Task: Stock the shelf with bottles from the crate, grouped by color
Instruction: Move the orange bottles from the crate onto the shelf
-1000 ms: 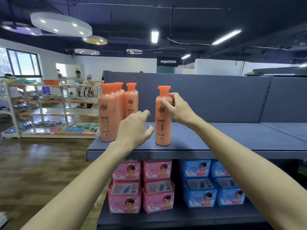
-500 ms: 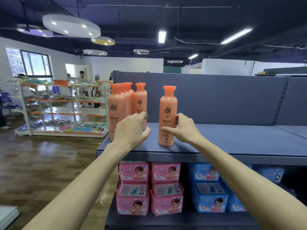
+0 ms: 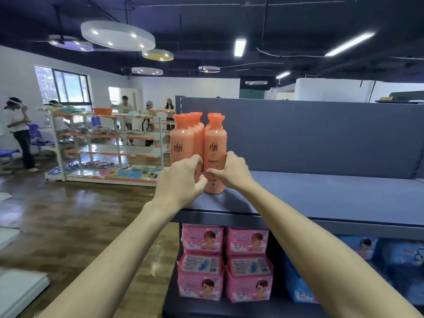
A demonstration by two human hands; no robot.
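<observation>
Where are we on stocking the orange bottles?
Done: orange bottles stand grouped at the top shelf's left end. In hand: the right hand grips the front-right bottle beside them; the left hand touches the group. Left: the crate is out of view, so unknown.

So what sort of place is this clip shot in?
Likely a mock or training shop: grey retail shelf with orange bottles, pink packs stocked below, and another goods rack on an open floor.
</observation>
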